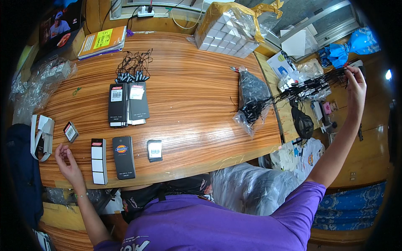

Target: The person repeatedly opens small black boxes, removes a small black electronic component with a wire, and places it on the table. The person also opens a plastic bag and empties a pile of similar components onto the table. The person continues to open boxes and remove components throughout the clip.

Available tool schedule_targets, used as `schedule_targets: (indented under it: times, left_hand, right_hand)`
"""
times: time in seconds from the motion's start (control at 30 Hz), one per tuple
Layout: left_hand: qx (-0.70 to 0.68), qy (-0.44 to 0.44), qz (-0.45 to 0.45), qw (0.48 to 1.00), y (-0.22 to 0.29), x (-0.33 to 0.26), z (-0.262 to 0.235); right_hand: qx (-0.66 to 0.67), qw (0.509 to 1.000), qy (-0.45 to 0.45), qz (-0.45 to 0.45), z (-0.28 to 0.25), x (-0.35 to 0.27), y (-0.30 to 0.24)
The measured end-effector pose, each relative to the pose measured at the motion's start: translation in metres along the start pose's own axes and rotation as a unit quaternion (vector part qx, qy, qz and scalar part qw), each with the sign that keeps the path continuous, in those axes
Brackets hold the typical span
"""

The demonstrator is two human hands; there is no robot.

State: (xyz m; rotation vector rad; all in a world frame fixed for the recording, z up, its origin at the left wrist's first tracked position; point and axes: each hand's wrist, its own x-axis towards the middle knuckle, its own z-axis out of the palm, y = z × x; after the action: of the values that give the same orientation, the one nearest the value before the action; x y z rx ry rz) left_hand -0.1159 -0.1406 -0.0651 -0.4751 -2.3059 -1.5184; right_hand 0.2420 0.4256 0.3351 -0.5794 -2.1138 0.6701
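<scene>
My right hand (356, 82) is raised at the far right, fingers pinched on a long bundle of black tag strings (312, 87). The bundle stretches down to a clear plastic bag (254, 90) on the table's right side, where more strings lie. At the left, my left hand (67, 162) rests by the table's near edge, empty, fingers loosely apart. Just beyond it sits a small stack of labels (70, 131). To its right stand a stack of white label strips (99, 162), a stack of black hang tags (124, 158) and a small label stack (155, 150).
Farther back lie finished-looking black tags (138, 102) with strings attached (133, 77). A yellow-wrapped block of white boxes (226, 37) stands at the back. Notebooks (102, 43), a white-banded bundle (42, 138) and crumpled plastic (42, 83) are at the left.
</scene>
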Motion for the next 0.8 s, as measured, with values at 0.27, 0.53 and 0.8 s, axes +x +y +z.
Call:
schedule_targets:
  times: [0.27,0.53,0.8]
  left_hand:
    - [0.004,-0.007,0.003,1.000,0.003,0.000,0.000]
    - [0.002,-0.015,0.001,1.000,0.007,0.002,0.005]
    - [0.016,-0.011,0.007,1.000,0.006,-0.002,-0.002]
  right_hand:
    - [0.053,0.996,-0.054,-0.052,0.012,0.003,-0.052]
    - [0.007,0.984,-0.178,-0.016,0.116,-0.055,-0.062]
    - [0.023,0.909,-0.406,0.095,0.219,-0.110,0.005]
